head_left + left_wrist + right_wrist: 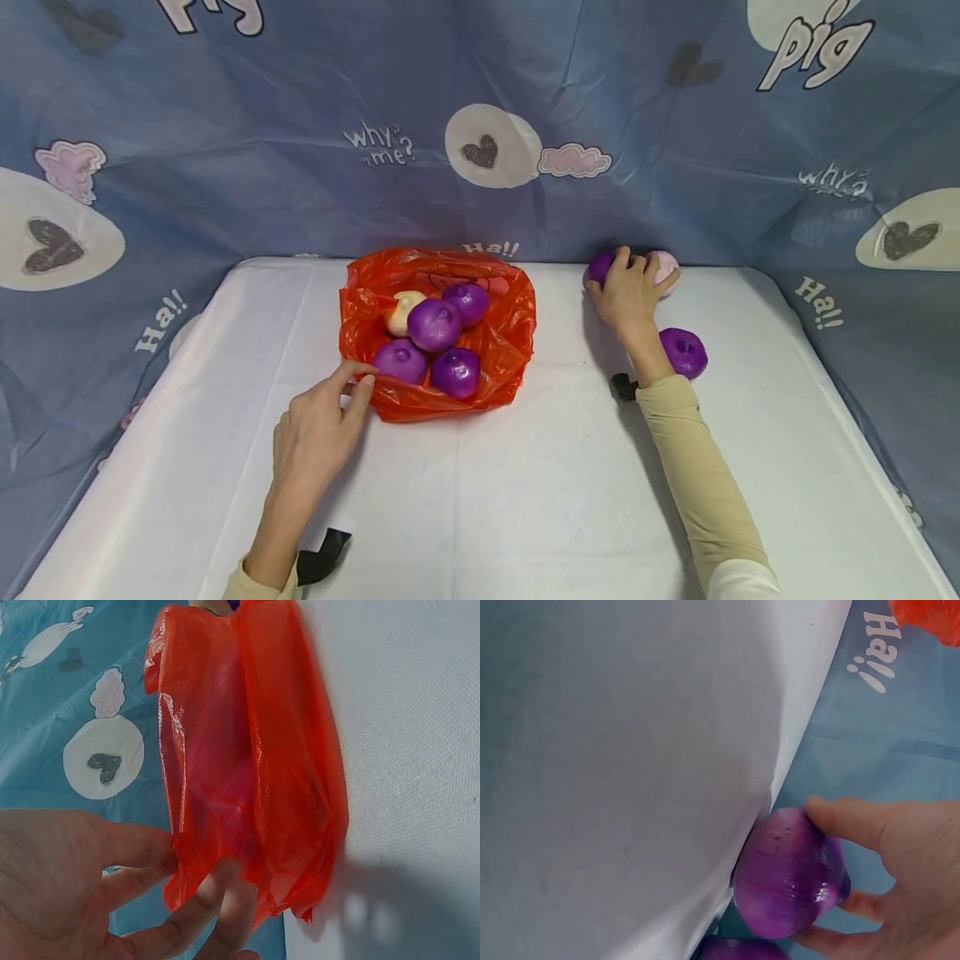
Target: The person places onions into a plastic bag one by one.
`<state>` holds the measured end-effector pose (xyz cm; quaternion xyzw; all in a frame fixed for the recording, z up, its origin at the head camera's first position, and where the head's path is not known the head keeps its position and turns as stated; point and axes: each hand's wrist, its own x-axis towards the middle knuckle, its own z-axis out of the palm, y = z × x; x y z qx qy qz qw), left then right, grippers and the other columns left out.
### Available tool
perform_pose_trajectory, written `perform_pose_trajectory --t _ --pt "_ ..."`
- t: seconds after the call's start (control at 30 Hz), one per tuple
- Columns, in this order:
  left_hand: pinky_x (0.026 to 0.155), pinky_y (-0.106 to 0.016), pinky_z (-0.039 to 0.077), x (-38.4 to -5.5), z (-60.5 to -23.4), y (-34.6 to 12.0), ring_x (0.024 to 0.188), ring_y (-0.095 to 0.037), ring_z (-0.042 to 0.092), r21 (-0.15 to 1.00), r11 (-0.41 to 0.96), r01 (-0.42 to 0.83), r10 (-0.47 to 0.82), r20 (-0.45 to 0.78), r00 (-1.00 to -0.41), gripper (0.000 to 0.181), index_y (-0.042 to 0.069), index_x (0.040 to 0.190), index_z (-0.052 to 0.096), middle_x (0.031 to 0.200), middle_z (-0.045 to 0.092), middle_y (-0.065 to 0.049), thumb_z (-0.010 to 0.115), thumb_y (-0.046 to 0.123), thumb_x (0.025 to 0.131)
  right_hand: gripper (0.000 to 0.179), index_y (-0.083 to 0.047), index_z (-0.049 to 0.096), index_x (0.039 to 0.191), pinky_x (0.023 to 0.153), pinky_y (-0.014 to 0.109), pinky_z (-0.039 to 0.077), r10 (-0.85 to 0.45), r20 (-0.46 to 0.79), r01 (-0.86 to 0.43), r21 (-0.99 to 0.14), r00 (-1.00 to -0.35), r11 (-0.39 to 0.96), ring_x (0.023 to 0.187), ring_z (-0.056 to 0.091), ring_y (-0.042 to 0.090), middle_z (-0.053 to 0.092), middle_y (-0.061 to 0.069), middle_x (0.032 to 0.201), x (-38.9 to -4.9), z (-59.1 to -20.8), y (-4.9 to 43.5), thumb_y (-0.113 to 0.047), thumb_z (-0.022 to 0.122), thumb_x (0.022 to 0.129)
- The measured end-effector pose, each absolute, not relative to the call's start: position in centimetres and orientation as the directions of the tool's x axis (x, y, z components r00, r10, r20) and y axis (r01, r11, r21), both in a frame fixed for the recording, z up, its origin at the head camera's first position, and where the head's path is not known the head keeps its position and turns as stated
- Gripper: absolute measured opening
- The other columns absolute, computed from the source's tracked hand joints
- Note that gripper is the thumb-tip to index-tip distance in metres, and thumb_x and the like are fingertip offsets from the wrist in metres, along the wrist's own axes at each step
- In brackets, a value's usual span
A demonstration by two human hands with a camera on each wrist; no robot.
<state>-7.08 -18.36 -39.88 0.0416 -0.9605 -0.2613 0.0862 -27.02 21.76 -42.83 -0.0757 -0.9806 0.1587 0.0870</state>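
A red plastic bag (517, 333) stands with its mouth open, holding several purple onions (434, 325) and a pale, cream-coloured one (405, 312). My left hand (318, 425) pinches the bag's near left rim between thumb and fingers; in the left wrist view the fingers lie along the thin red plastic (292, 765). At the back of the table, to the right of the bag, my right hand (628, 292) grips a purple onion (787, 874), thumb on one side and fingers on the other. A pale pink round item (664, 268) sits right beside those fingers, partly covered by them.
Another purple onion (683, 352) lies on the white tabletop (540, 500), just right of my right wrist. Blue printed cloth (300, 167) rises behind the table and along both sides. Black straps (324, 557) hang at both wrists.
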Motion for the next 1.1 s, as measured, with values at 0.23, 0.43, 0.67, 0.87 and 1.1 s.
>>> perform_pose_trajectory --t 0.23,0.43,0.67,0.87,1.1 --pt "0.051 -0.031 0.044 -6.96 -39.81 -18.36 0.068 -0.025 0.07 0.509 0.86 -0.041 -0.128 0.139 -0.982 0.022 0.024 0.123 0.075 0.106 0.081 -0.013 0.061 0.034 0.109 0.07 -0.001 0.045 0.15 0.123 0.083 -0.003 0.169 0.158 0.112 -0.314 -0.973 0.943 0.157 0.022 0.059 0.051 0.044 0.146 -26.98 -43.01 21.83 -0.032 0.077 0.096" --pt "0.051 -0.031 0.044 -6.98 -39.81 -18.39 0.068 -0.025 0.069 0.51 0.859 -0.04 -0.128 0.139 -0.982 0.022 0.024 0.123 0.075 0.106 0.081 -0.013 0.061 0.033 0.109 0.069 -0.003 0.045 0.153 0.123 0.083 -0.005 0.159 0.16 0.103 -0.314 -0.974 0.944 0.157 0.022 0.059 0.052 0.045 0.144 -26.86 -43.06 21.81 -0.028 0.077 0.097" --pt "0.051 -0.031 0.043 -6.97 -39.74 -18.42 0.067 -0.025 0.069 0.511 0.859 -0.033 -0.125 0.147 -0.981 0.022 0.023 0.123 0.075 0.106 0.081 -0.014 0.061 0.033 0.109 0.075 0.003 0.042 0.154 0.123 0.084 -0.004 0.157 0.167 0.103 -0.292 -0.973 0.951 0.157 0.023 0.06 0.052 0.045 0.144 -26.72 -43.06 21.66 -0.034 0.075 0.098" --pt "0.05 -0.031 0.042 -6.95 -39.68 -18.42 0.066 -0.024 0.068 0.513 0.858 -0.027 -0.124 0.155 -0.98 0.021 0.024 0.122 0.075 0.105 0.081 -0.014 0.061 0.033 0.109 0.074 -0.003 0.04 0.157 0.123 0.085 -0.004 0.151 0.137 0.112 -0.259 -0.979 0.959 0.159 0.02 0.061 0.05 0.046 0.147 -26.66 -42.93 21.61 -0.035 0.074 0.099" --pt "0.05 -0.031 0.042 -6.9 -39.67 -18.44 0.065 -0.023 0.068 0.514 0.857 -0.028 -0.124 0.154 -0.98 0.021 0.024 0.122 0.075 0.105 0.081 -0.013 0.061 0.033 0.109 0.076 -0.004 0.039 0.158 0.123 0.085 -0.005 0.154 0.149 0.108 -0.28 -0.977 0.954 0.158 0.021 0.062 0.049 0.045 0.148 -26.56 -43.01 21.49 -0.035 0.075 0.099"
